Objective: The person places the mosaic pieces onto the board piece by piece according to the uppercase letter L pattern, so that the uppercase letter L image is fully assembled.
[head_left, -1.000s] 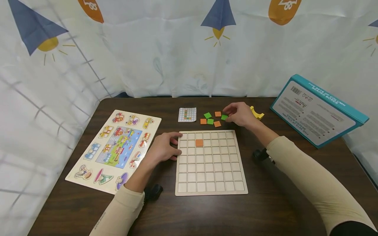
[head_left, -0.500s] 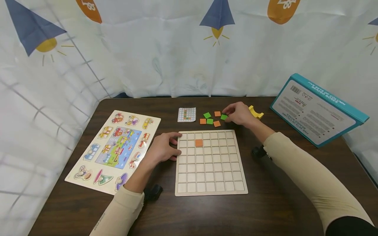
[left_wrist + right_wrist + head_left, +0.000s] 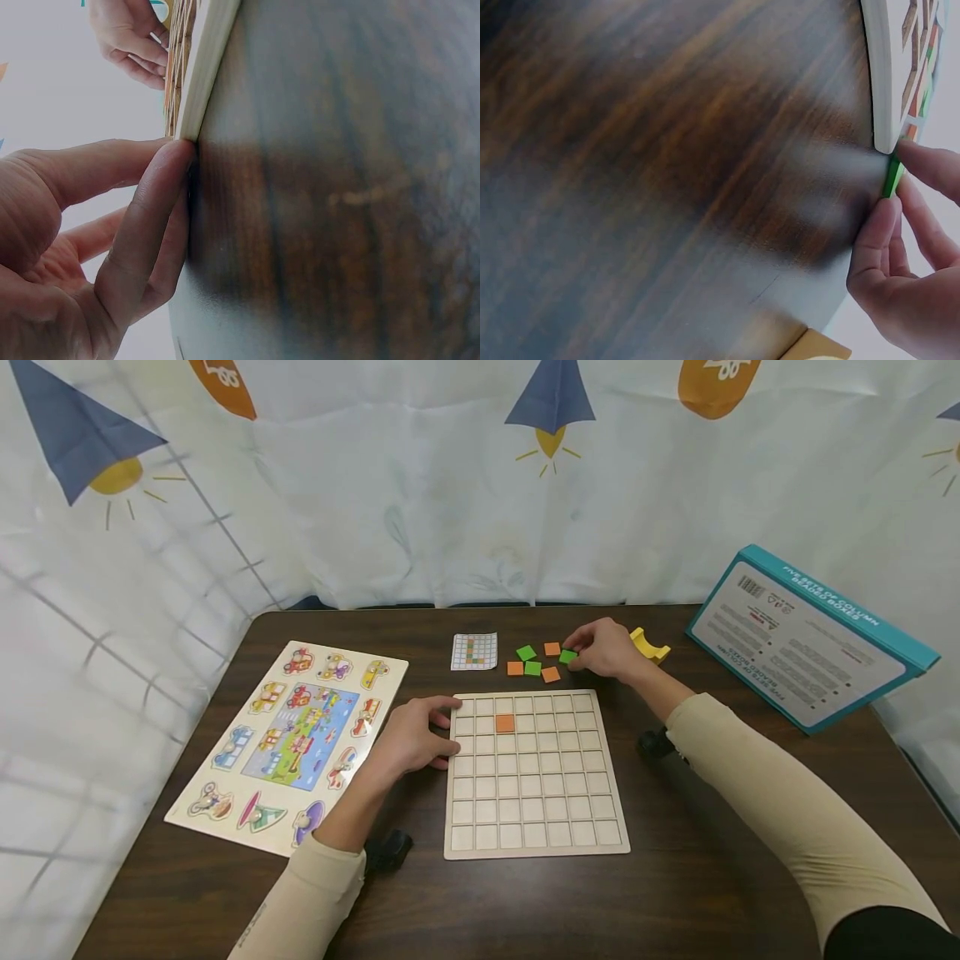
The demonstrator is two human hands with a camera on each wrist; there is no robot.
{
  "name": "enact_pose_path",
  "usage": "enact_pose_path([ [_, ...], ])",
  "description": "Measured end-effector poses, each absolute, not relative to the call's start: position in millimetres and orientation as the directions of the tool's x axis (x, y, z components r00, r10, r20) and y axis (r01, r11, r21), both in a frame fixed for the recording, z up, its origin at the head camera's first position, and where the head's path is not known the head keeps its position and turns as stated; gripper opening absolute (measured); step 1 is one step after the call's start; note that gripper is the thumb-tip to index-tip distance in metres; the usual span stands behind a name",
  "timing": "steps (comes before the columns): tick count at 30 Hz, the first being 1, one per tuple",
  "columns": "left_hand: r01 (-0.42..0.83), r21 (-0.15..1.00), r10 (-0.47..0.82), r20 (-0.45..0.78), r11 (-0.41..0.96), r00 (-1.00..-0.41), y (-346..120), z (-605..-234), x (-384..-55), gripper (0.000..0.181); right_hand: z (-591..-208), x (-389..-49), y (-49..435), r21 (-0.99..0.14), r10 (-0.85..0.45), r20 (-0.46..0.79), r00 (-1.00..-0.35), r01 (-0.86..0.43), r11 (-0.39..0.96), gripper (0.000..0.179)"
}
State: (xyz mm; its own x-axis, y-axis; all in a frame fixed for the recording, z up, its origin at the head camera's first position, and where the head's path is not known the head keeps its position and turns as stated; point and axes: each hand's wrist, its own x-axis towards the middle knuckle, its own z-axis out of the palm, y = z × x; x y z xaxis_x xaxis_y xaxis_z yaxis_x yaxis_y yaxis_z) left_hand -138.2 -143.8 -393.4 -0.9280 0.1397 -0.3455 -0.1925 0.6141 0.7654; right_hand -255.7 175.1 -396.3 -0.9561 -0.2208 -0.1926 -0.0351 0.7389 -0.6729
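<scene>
In the head view, my left hand touches the left edge of a pale wooden grid board, its digits spread along the side near the far corner. The left wrist view shows my fingertips against the board's rim. One orange tile sits in a cell of the second row. Beyond the board's far right corner, my right hand pinches a small green tile between thumb and fingers. In the right wrist view, that tile stands tilted on edge.
Several loose green and orange tiles lie behind the board, beside a small printed grid card. A yellow curved piece is right of my right hand. A picture puzzle board lies left. A teal box leans at the right.
Hardly anything differs. My right hand and the green tile have shifted very slightly to the left; the left hand stays on the board's edge.
</scene>
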Motion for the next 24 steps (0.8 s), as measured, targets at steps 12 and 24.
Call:
enact_pose_path([
  [12, -0.200, 0.766, 0.137, -0.351, 0.611, -0.926, -143.4, -393.2, -136.8, 0.067, -395.5, -252.4, 171.8, -0.621, -0.245, -0.130, -0.961, -0.114, 0.776, 0.025],
  [24, -0.191, 0.767, 0.140, -0.343, 0.613, -0.929, -143.8, -391.8, -135.6, 0.067, -393.5, -252.6, 166.3, -0.565, -0.259, -0.134, -0.957, -0.141, 0.813, 0.027],
])
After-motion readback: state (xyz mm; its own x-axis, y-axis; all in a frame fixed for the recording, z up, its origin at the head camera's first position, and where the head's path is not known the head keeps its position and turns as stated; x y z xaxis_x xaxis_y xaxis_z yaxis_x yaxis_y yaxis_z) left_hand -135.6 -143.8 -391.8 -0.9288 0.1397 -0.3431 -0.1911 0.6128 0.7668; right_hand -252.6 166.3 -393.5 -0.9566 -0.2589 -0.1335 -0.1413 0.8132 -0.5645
